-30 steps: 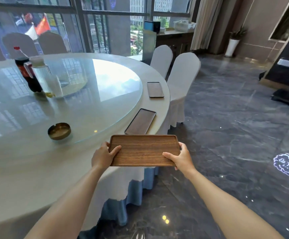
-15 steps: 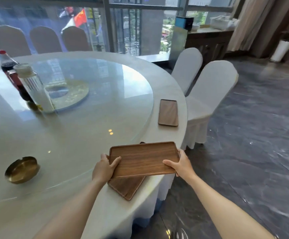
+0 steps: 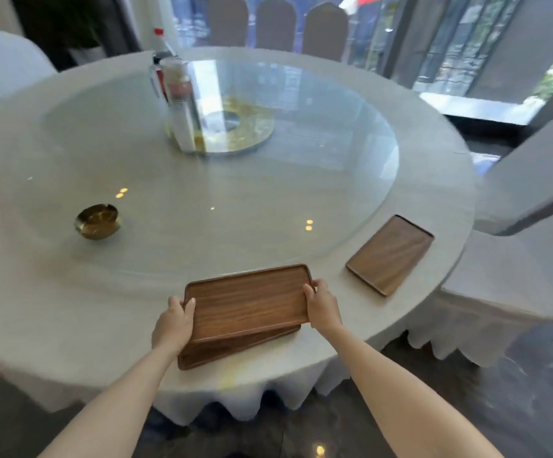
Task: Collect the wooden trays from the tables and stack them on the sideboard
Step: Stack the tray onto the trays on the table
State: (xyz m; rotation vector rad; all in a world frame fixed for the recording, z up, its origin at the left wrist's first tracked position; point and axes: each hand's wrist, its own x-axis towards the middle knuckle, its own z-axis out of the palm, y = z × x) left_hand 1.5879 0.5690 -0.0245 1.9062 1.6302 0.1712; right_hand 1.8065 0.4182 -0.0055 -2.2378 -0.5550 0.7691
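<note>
Held tray (image 3: 247, 300): sitting at the near edge of the table, lying over a second tray and skewed a little against it; whether it is resting on that tray or hovering just above cannot be told
Lower tray (image 3: 235, 347): lying flat on the cloth, mostly covered, only its near edge and left corner showing
Third tray (image 3: 389, 254): lying alone on the cloth to the right, well apart from the pair, turned at an angle, near the table's right rim
Left hand (image 3: 172, 323): gripping the held tray's left short end, thumb over the rim, fingers curling under and out of sight
Right hand (image 3: 323, 307): gripping the right short end, thumb over the far corner, fingers closing on the edge
Arms: both bare, reaching in from the bottom of the view
Table (image 3: 54, 309): round, wearing a pale cloth with a scalloped hem hanging over the near side
Glass disc (image 3: 268, 193): covering the middle of the table, catching ceiling lights
Brass bowl (image 3: 97, 221): sitting on the glass to the left, well apart from the trays
Bottles (image 3: 182, 104): standing upright together near the centre, a clear one in front of a red-capped one
Gold ring (image 3: 248, 127): lying under the glass at the centre, just beside the bottles
Chairs (image 3: 532, 200): white-covered, standing at the right rim; more standing along the far side before the windows
</note>
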